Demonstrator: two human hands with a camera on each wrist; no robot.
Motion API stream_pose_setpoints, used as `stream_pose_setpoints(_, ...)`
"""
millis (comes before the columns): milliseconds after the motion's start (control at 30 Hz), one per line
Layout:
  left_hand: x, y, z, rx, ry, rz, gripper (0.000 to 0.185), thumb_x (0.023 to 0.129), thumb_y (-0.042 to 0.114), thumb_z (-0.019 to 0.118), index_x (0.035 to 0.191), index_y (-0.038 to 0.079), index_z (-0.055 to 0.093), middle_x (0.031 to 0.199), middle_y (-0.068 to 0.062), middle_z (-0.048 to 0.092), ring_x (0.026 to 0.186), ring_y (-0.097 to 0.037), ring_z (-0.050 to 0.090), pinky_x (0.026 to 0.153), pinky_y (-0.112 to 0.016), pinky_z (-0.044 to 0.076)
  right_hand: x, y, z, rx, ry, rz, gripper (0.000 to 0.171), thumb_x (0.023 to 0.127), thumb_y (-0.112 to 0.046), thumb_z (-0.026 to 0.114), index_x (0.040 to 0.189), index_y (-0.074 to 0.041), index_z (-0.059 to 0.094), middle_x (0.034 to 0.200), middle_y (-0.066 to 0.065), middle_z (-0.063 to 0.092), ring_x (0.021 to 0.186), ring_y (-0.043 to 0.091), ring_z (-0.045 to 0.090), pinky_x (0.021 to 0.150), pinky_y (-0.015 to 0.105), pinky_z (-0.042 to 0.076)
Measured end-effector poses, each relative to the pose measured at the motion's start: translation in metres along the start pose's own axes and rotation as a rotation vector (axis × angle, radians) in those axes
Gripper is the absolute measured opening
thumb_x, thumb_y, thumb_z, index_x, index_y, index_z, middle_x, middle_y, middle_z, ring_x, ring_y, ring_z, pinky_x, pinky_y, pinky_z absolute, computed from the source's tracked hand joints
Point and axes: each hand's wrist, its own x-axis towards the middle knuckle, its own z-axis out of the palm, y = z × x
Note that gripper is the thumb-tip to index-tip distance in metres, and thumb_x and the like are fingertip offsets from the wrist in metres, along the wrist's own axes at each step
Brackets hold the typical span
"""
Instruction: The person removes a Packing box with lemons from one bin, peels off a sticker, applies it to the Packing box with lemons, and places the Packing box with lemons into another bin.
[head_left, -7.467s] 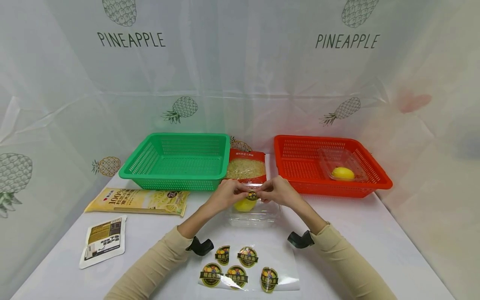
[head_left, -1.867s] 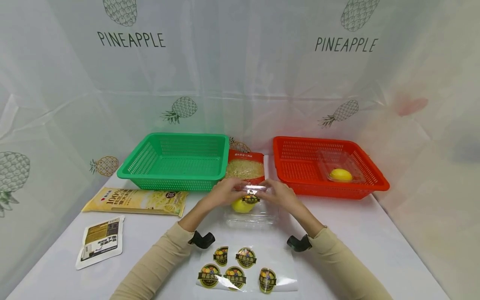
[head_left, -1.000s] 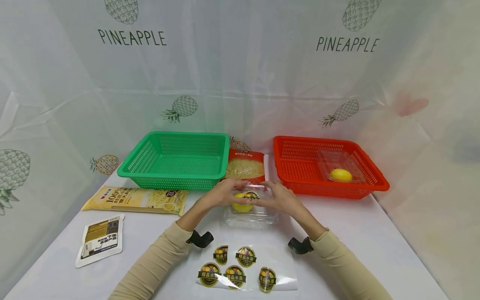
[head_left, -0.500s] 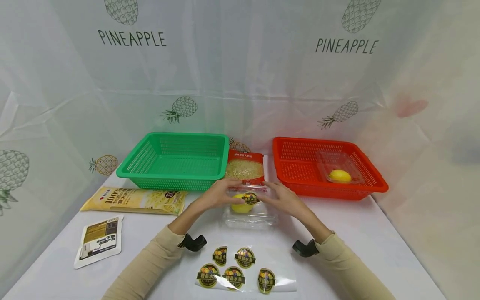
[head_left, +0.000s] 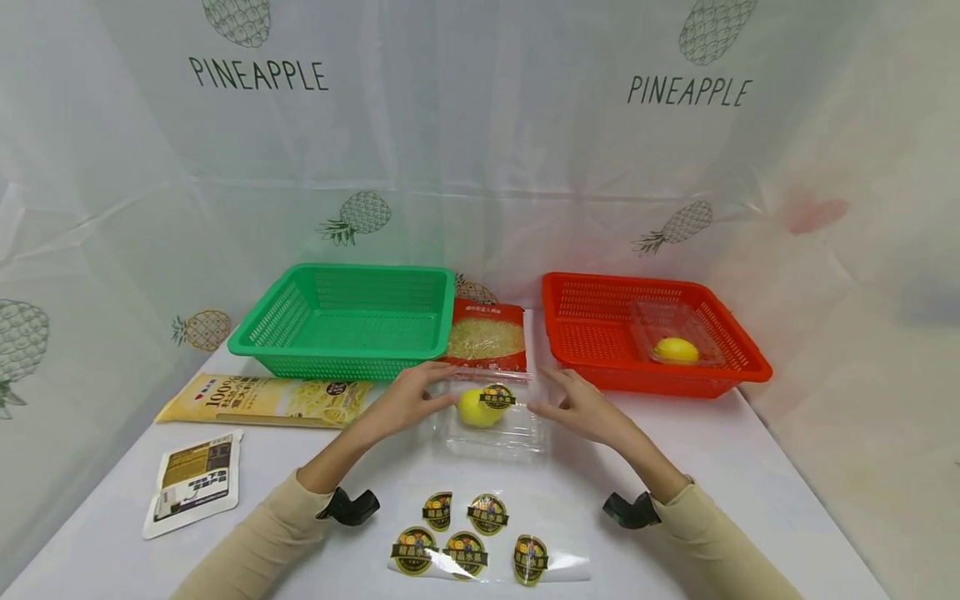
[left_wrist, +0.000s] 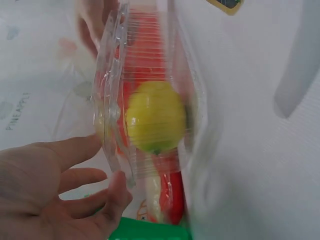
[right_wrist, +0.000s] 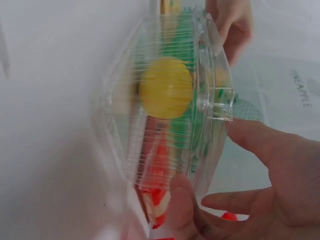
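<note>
Hands open beside clamshell.

White table bears baskets, food packets, clamshell, sticker sheet.

"What colours did you see on that bench?"

"It was white. One basket was green, the other basket red-orange. The clear box showed a yellow lemon and wore a black-and-gold sticker."

"And the backdrop?"

"Pale, printed with grey pineapples and dark lettering. The noodle packet was yellow, the sleeves beige."
</note>
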Motion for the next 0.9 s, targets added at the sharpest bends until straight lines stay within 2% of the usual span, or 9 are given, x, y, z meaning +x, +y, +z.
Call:
stream_pose_setpoints(67,-0.003,-0.003,-0.003,-0.031,-0.006,-0.003,0.050,0.093,0.020,0.067,0.137,-0.001,0.055,0.140,-0.019,0.056,0.103,-0.031,0.066,0.075,-0.027,0.057,-0.004,0.002,-0.002,0.029,-0.019,0.021,0.083,0.088,-0.045,0.070,0.150,-0.002,0.036,0.138,0.023,0.051,0.074,0.017,0.063,0.063,0.026,0.054)
stream_pose_setpoints(167,-0.007,-0.008,-0.005,-0.087,-0.024,-0.019,0.049,0.094,0.021,0.066,0.137,0.000,0.055,0.138,-0.018,0.058,0.116,-0.035,0.062,0.084,-0.034,0.058,-0.011,0.003,-0.004,0.069,-0.046,0.048,0.084,0.088,-0.045,0.070,0.150,0.001,0.035,0.135,0.023,0.055,0.071,0.022,0.063,0.061,0.027,0.054)
stream_pose_setpoints(267,-0.010,-0.012,-0.006,-0.158,-0.051,-0.045,0.050,0.095,0.021,0.065,0.139,0.001,0.053,0.139,-0.018,0.057,0.116,-0.033,0.063,0.089,-0.036,0.057,-0.016,0.004,-0.004,0.092,-0.073,0.048,0.083,0.089,-0.043,0.070,0.149,0.002,0.036,0.137,0.022,0.055,0.070,0.025,0.065,0.060,0.027,0.054)
stream_pose_setpoints(500,-0.012,-0.020,-0.006,-0.307,-0.082,-0.119,0.052,0.095,0.022,0.066,0.139,-0.001,0.052,0.142,-0.018,0.055,0.111,-0.029,0.066,0.081,-0.028,0.057,-0.023,0.003,-0.005,0.098,-0.114,-0.007,0.081,0.091,-0.041,0.068,0.151,0.000,0.033,0.125,0.024,0.063,0.072,0.023,0.067,0.061,0.026,0.055)
stream_pose_setpoints(667,-0.013,-0.024,-0.005,-0.435,-0.098,-0.179,0.054,0.094,0.019,0.066,0.141,-0.003,0.049,0.140,-0.023,0.055,0.103,-0.032,0.070,0.086,-0.036,0.058,-0.023,0.004,-0.004,0.129,-0.131,-0.036,0.081,0.092,-0.039,0.066,0.151,0.003,0.030,0.118,0.023,0.066,0.073,0.024,0.067,0.061,0.025,0.056)
stream_pose_setpoints(800,-0.012,-0.027,-0.005,-0.513,-0.115,-0.190,0.056,0.094,0.016,0.066,0.142,-0.006,0.045,0.137,-0.028,0.054,0.100,-0.037,0.070,0.085,-0.039,0.059,-0.023,0.004,-0.004,0.145,-0.135,-0.045,0.080,0.093,-0.036,0.066,0.152,0.003,0.029,0.113,0.021,0.069,0.070,0.024,0.066,0.060,0.027,0.056)
stream_pose_setpoints(900,-0.010,-0.028,-0.004,-0.538,-0.122,-0.200,0.058,0.094,0.016,0.066,0.143,-0.006,0.044,0.137,-0.028,0.055,0.098,-0.036,0.071,0.084,-0.036,0.059,-0.023,0.005,-0.005,0.154,-0.137,-0.047,0.080,0.093,-0.034,0.066,0.151,0.005,0.028,0.106,0.020,0.072,0.066,0.024,0.064,0.056,0.028,0.054)
